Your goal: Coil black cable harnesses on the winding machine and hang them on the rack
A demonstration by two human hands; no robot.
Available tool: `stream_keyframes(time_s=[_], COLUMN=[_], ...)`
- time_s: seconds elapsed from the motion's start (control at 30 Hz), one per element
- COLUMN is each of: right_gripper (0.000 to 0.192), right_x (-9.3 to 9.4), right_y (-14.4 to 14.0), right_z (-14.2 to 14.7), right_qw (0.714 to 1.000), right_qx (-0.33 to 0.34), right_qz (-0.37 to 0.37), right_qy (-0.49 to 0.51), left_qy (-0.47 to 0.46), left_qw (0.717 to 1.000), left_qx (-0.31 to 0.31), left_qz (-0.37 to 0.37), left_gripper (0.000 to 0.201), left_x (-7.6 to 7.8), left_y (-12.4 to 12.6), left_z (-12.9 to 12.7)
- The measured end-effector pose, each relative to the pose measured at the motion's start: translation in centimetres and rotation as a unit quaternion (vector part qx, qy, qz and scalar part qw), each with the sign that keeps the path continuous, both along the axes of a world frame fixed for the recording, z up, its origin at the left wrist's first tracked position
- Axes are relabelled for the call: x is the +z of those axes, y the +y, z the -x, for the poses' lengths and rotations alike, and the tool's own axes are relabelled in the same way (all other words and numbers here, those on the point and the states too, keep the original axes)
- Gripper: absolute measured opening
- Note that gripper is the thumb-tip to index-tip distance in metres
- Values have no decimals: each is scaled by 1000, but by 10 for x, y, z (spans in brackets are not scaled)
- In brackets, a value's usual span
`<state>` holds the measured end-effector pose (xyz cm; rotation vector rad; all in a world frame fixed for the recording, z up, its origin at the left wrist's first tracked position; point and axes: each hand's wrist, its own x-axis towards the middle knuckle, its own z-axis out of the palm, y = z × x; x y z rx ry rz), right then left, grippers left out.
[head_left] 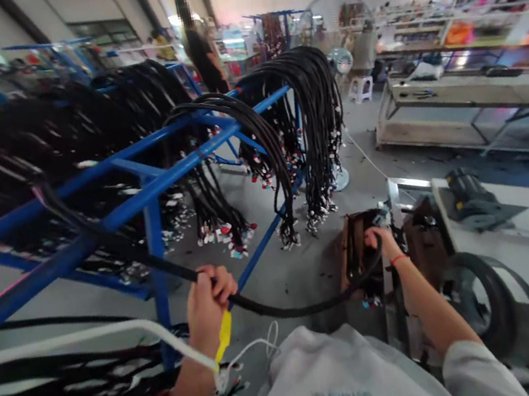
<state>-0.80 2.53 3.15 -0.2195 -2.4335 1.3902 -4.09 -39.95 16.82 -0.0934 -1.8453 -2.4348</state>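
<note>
Black sleeved cable (283,308) runs in a sagging arc between both hands. Left hand (209,308) fisted tight around it, near a yellow tag (224,335) and a white cord (114,332) at the wrist. Right hand (380,241) closed on the cable's far end, pressed up against a brown machine housing (353,244) at the edge of the bench (528,228). Upstream the cable trails left over the blue rack (150,183), where many black harnesses (314,102) hang with coloured connectors. Grey wheel (488,295) sits beside the right forearm. Another person stands far back by the racks. Risks, as judged: the trailing length could snag on the rack rail or tangle with hanging harnesses if pulled; right fingers sit close to the machine, so a pinch looks possible; the slack loop could catch the wheel.
</note>
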Motion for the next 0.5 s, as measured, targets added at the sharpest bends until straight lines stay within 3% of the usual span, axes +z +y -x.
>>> stream_keyframes(time_s=[0.03,0.1,0.13,0.2,0.23,0.3,0.37,0.43,0.5], right_gripper=[28,28,27,31,33,37,38,37,36], right_x=[20,66,89,128,142,154,149,132,111], right_y=[18,41,44,36,27,2,-23,-40,-51], right_z=[-8,-30,-44,-76,-93,-125,-156,-187,-219], right_qw=[999,994,991,986,984,977,970,968,976], right_qx=[-27,-43,-31,33,65,125,172,191,174], right_qz=[-11,-70,-88,-89,-81,-67,-53,-28,5], right_qy=[13,66,96,134,145,160,164,162,132], left_qy=[-39,-140,-181,-221,-225,-228,-297,-359,-391], left_qw=[993,934,891,823,808,810,840,841,848], left_qx=[27,-24,-93,-250,-317,-404,-438,-398,-301], left_qz=[107,329,406,461,443,359,118,-79,-194], left_gripper=[34,35,38,38,34,30,37,41,41], left_x=[-19,-53,-65,-77,-78,-71,-60,-53,-51], left_y=[6,23,37,77,105,174,251,318,365], left_z=[4,8,7,4,2,0,4,11,20])
